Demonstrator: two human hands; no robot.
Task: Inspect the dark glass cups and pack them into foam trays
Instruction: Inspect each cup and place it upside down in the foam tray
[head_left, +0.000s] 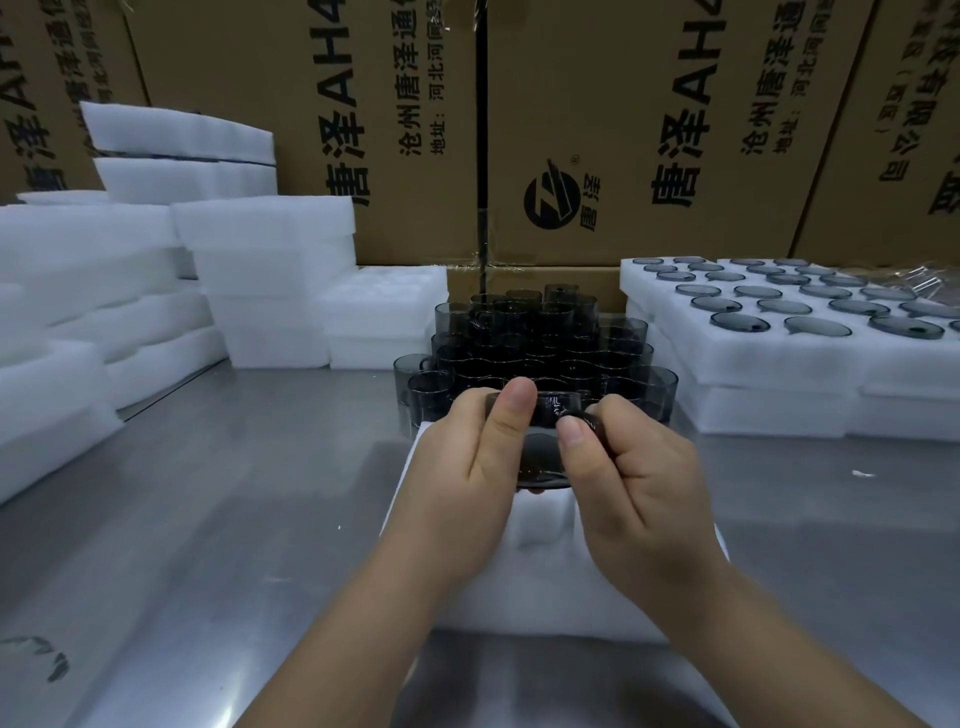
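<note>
Grip: dark glass cup (540, 452) is pinched by left hand (467, 457) and right hand (634, 478).
Risk: stacked cups (535, 332) could be struck if it slips.

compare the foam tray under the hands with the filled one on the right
The near foam tray lies straight on the metal table; the right foam tray sits on more foam. Its pockets hold dark cups; the near tray's visible pocket is empty, while the left hand and right hand grip a single cup above it. Both are white foam.
</note>
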